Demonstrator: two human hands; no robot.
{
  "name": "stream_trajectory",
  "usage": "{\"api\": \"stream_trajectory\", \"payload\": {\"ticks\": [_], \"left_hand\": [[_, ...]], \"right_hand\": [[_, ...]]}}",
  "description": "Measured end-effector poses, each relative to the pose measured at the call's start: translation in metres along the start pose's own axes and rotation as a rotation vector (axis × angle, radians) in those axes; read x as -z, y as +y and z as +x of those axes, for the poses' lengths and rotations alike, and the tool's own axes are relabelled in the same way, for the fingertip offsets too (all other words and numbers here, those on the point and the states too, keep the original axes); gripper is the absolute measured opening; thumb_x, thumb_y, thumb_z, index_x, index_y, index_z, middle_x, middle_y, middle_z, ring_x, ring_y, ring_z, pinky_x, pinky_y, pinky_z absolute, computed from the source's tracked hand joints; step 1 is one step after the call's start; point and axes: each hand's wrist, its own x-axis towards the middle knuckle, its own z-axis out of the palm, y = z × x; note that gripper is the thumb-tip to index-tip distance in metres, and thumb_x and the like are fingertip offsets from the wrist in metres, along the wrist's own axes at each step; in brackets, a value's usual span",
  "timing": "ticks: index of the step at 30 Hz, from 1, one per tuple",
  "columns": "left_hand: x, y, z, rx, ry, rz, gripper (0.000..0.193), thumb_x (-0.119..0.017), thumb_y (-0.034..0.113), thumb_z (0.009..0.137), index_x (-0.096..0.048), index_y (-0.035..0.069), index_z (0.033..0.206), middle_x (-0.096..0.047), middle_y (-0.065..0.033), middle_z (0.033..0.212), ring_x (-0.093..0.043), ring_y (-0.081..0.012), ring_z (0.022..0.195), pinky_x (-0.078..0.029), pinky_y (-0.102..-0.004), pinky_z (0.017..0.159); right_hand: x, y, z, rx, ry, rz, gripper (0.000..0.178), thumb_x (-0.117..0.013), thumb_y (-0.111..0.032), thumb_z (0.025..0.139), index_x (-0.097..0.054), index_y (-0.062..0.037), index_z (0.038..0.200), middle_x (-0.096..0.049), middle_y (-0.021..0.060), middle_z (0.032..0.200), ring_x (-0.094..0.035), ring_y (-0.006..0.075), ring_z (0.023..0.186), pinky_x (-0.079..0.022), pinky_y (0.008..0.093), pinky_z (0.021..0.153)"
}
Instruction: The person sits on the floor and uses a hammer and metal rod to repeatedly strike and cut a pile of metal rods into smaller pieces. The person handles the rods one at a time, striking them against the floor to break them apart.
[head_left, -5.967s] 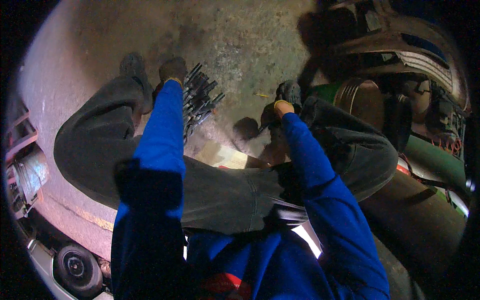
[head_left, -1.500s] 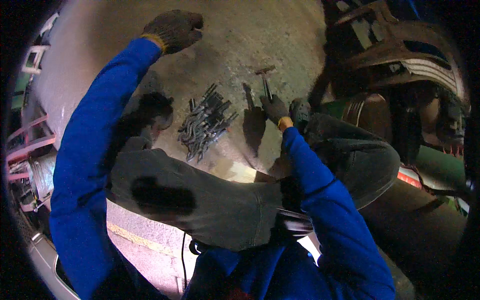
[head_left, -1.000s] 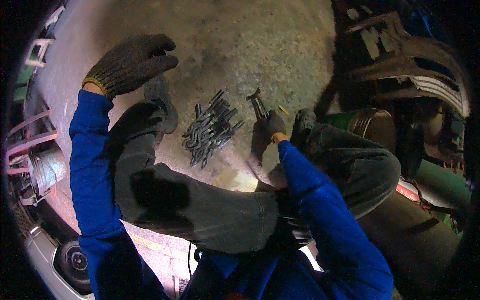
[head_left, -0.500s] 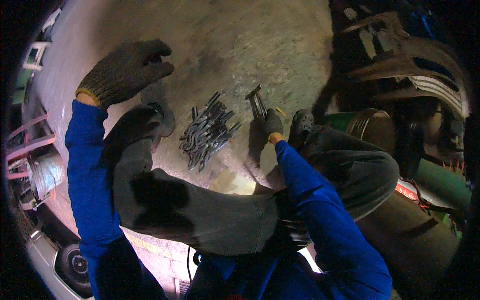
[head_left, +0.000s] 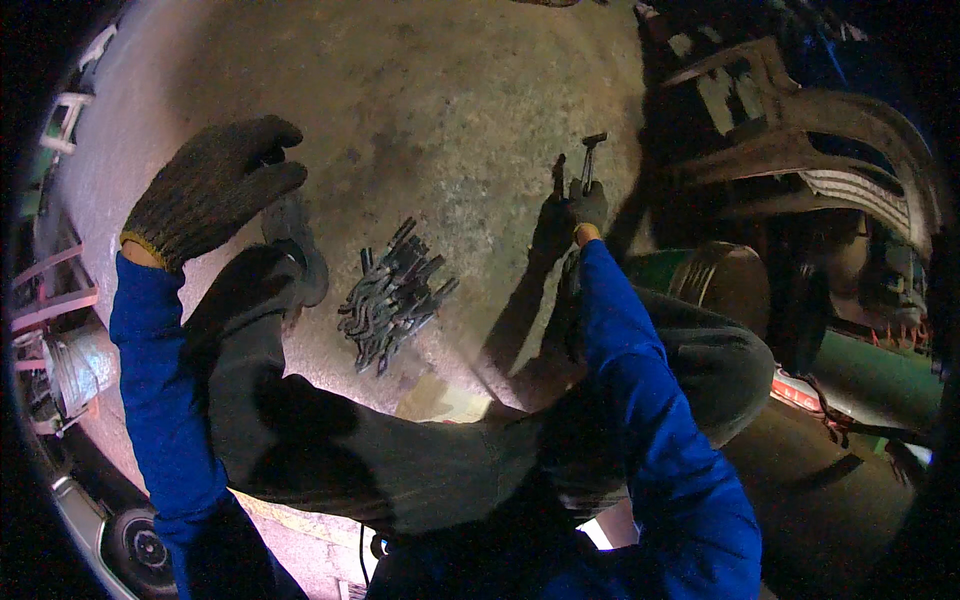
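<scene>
My left hand (head_left: pixel 215 185), in a dark knit glove with a yellow cuff, hangs in the air left of the metal pile, its fingers slightly bent and apart with nothing seen in them. My right hand (head_left: pixel 588 208), gloved too, is closed round the handle of a hammer (head_left: pixel 595 139), whose narrow head points away from me. The hammer is above the floor, with its shadow beside it. Between my feet lies a pile of short, dark bent metal rods (head_left: pixel 390 298), touched by neither hand.
A green drum-like cylinder (head_left: pixel 725 280) lies beside my right knee. Rusty curved metal frames (head_left: pixel 780 120) stand at the far right. At the left are a pale wrapped roll (head_left: pixel 85 365) and a vehicle wheel (head_left: pixel 145 540). A flat light piece (head_left: pixel 440 400) lies near my legs.
My right hand has moved away from me and to the right with the hammer, rising off the floor area by my shoe. My left hand has shifted slightly left and nearer.
</scene>
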Motion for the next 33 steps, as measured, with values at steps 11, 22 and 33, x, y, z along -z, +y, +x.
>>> {"api": "stream_trajectory", "payload": {"ticks": [11,22,33], "left_hand": [[0.001,-0.002,0.011,0.015,-0.052,-0.098,0.044,-0.069,0.024,0.093,-0.062,-0.001,0.129,-0.068,-0.0200,0.125,-0.065,-0.0290,0.116,-0.051,-0.0387,0.100],[-0.010,-0.019,0.009,-0.134,0.122,0.044,0.047,-0.065,0.040,0.091,-0.066,0.003,0.120,-0.071,-0.0203,0.110,-0.069,-0.0353,0.097,-0.053,-0.0427,0.087],[-0.007,-0.016,0.008,-0.148,0.103,0.092,0.046,-0.065,0.037,0.092,-0.066,0.001,0.121,-0.070,-0.0212,0.114,-0.067,-0.0354,0.103,-0.052,-0.0417,0.092]], "right_hand": [[0.002,0.022,0.009,0.055,-0.118,-0.128,0.049,-0.066,-0.049,0.086,-0.062,-0.0050,0.107,-0.070,0.0243,0.103,-0.068,0.0453,0.098,-0.053,0.0520,0.081],[-0.002,0.011,-0.002,0.050,-0.099,-0.119,0.050,-0.062,-0.049,0.086,-0.063,-0.0028,0.106,-0.069,0.0269,0.105,-0.065,0.0478,0.100,-0.051,0.0541,0.085],[-0.010,0.039,0.027,0.115,-0.193,-0.274,0.048,-0.064,-0.045,0.085,-0.065,-0.0006,0.103,-0.069,0.0276,0.100,-0.066,0.0467,0.099,-0.051,0.0529,0.084]]}}
